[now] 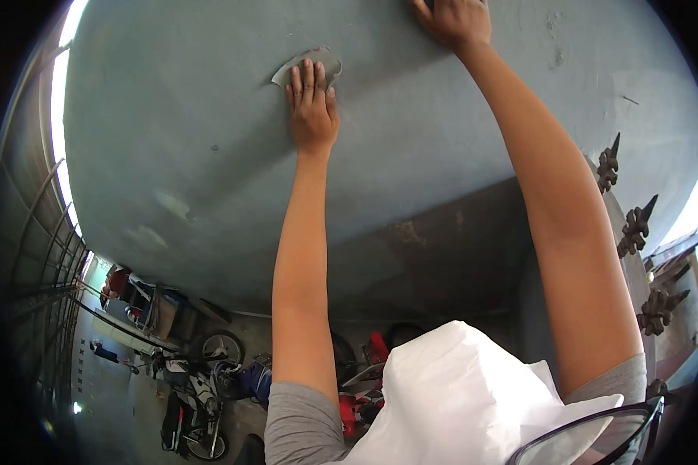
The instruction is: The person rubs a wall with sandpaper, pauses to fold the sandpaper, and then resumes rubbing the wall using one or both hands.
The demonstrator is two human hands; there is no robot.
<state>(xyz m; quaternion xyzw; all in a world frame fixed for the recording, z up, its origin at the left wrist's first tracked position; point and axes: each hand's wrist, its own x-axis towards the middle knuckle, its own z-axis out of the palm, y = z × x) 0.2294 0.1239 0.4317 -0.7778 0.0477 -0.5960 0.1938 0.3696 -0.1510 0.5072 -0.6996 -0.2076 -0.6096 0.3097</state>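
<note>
My left hand (pixel 312 112) lies flat on a sheet of grey sandpaper (pixel 329 62), its fingers stretched upward over the sheet. The sheet rests against a large grey-blue wall (pixel 395 132), and its edges curl out around my fingers. Higher up and to the right, my right hand (pixel 459 22) is at the wall near the top edge of the view. Its fingertips are partly cut off, and a small dark thing shows beside the thumb; what it is cannot be made out.
Spiked metal finials (pixel 634 230) line a fence near my right arm. Below at the left stand a parked motorcycle (pixel 198 403) and stacked goods. Something white (pixel 461 387) and eyeglasses (pixel 589 434) fill the bottom. Metal bars (pixel 35 263) run along the left.
</note>
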